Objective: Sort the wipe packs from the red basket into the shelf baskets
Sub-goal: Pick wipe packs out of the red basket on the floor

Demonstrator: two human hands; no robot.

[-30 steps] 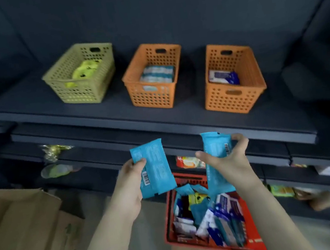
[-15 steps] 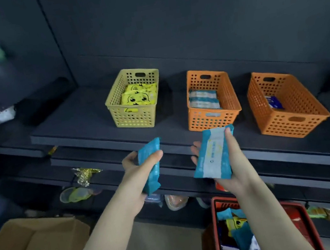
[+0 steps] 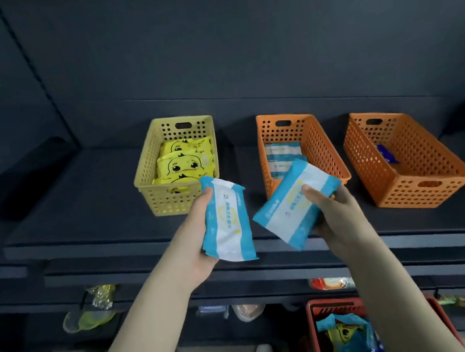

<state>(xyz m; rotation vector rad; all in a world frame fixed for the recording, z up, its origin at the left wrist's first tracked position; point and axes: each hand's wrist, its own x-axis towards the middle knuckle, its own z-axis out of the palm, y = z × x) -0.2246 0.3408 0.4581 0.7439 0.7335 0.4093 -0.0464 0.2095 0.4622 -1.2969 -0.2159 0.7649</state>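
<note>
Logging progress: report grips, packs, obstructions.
Left grip holds one blue-white pack, right grip a second pack. Both short of middle orange basket. Nothing blocks it.

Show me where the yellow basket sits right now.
In the head view, the yellow basket stands on the dark shelf, leftmost of three baskets, with an orange basket to its right.

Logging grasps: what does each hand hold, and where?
Left hand grips a blue-and-white plastic wipe pack by its left long edge; right hand holds a matching pack by its right end.
</note>
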